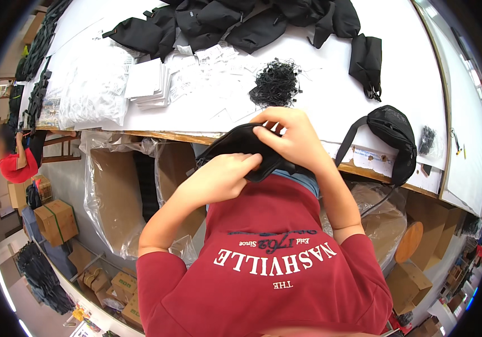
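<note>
Just in front of the table's near edge, a black fabric bag (pixel 224 141) is held close to my body, its mouth turned up toward me. My right hand (pixel 291 135) grips the bag's rim from above, with the thumb on the inner side and the fingers curled over the far side. My left hand (pixel 222 177) is closed at the near side of the opening, its fingertips reaching into the dark inside. What those fingertips pinch there is hidden. Beyond the bag on the white table lies a tangled heap of black cords (pixel 277 83).
Several black bags (pixel 207 22) are piled at the table's back. White cards (pixel 148 83) and a clear plastic bag of white papers (pixel 96 90) lie left. A black bag with a strap (pixel 392 132) hangs over the right edge. Cardboard boxes (pixel 55 222) and a co-worker (pixel 13 157) are at left.
</note>
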The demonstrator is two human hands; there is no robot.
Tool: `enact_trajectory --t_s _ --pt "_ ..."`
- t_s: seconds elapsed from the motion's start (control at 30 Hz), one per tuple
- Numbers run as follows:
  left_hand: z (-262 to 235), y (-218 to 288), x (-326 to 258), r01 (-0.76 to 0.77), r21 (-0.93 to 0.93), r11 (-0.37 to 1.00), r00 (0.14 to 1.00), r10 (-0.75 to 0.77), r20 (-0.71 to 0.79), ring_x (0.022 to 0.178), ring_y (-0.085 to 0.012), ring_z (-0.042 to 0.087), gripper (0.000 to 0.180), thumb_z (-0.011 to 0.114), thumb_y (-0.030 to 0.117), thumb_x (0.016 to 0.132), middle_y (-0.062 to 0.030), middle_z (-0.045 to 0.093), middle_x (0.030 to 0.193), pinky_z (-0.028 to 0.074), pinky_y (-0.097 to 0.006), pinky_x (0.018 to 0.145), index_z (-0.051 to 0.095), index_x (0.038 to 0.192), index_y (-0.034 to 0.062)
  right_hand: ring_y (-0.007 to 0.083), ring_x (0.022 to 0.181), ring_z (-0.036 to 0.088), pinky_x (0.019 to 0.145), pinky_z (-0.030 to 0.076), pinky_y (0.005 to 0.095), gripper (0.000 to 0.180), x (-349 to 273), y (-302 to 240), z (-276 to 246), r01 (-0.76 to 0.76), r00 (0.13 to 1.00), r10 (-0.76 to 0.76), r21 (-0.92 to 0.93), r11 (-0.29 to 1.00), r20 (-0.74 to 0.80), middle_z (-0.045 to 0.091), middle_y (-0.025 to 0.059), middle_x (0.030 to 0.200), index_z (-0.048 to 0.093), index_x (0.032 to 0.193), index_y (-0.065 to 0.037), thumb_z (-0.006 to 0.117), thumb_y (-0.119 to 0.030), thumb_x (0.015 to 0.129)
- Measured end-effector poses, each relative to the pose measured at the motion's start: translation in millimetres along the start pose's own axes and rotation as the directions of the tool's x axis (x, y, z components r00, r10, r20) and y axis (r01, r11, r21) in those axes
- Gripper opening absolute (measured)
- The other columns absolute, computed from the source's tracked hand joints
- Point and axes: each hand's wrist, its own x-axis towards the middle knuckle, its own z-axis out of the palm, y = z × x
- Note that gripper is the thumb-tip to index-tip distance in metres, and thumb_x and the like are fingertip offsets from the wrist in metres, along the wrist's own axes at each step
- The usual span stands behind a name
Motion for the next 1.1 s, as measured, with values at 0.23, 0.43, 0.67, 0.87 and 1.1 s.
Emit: enact_trajectory --t_s 0.23,0.43,0.67,0.87,1.1 --pt "-22 -4 -31 0.343 -0.355 0.870 0.929 -0.257 0.268 0.061 -0.0348 0.052 0.020 0.059 0.014 0.087 -0.0178 0.054 0.069 0.039 -0.036 0.055 0.045 0.092 0.0011 0.0199 0.100 0.055 0.091 0.042 0.0321 0.039 -45 50 -18 -0.414 0.759 0.279 0.106 0.904 0.588 0.062 0.0118 0.107 0.057 0.119 -0.003 0.045 -0.033 0.097" --pt "-11 -12 -39 0.404 -0.511 0.759 0.907 -0.259 0.333 0.079 -0.0249 0.057 0.021 0.053 0.015 0.092 -0.0161 0.059 0.086 0.045 -0.033 0.072 0.045 0.105 0.0008 0.0222 0.090 0.053 0.079 0.042 0.0322 0.047 -66 50 -29 -0.277 0.737 0.314 -0.156 0.948 0.599 0.058 0.0115 0.092 0.057 0.088 -0.003 0.067 -0.047 0.077" --pt "-15 -30 -48 0.535 -0.494 0.685 0.841 -0.382 0.382 0.082 -0.0233 0.061 0.031 0.054 0.024 0.093 -0.0168 0.063 0.091 0.047 -0.032 0.075 0.050 0.113 0.0007 0.0132 0.080 0.045 0.074 0.040 0.0258 0.058 -69 43 -68 -0.387 0.613 0.250 0.008 0.922 0.749 0.046 0.0050 0.089 0.041 0.110 -0.004 0.076 -0.033 0.073" --pt "-15 -39 -53 0.415 -0.325 0.850 0.898 -0.441 -0.007 0.058 -0.0231 0.048 0.025 0.061 0.022 0.087 -0.0169 0.056 0.070 0.042 -0.031 0.059 0.055 0.092 -0.0027 0.0130 0.080 0.060 0.074 0.048 0.0272 0.021 -72 42 -102 -0.526 0.814 0.427 0.188 0.829 0.393 0.063 0.0089 0.086 0.042 0.103 -0.003 0.056 -0.003 0.088" --pt "-21 -5 -32 0.384 -0.275 0.881 0.921 -0.388 0.042 0.054 -0.0290 0.052 0.018 0.062 0.016 0.085 -0.0172 0.055 0.065 0.042 -0.032 0.053 0.058 0.091 0.0004 0.0129 0.067 0.062 0.067 0.049 0.0247 0.006 -91 76 -93 0.025 0.773 0.535 0.858 0.513 -0.342 0.068 0.0075 0.080 0.064 0.088 -0.008 0.068 -0.009 0.083"
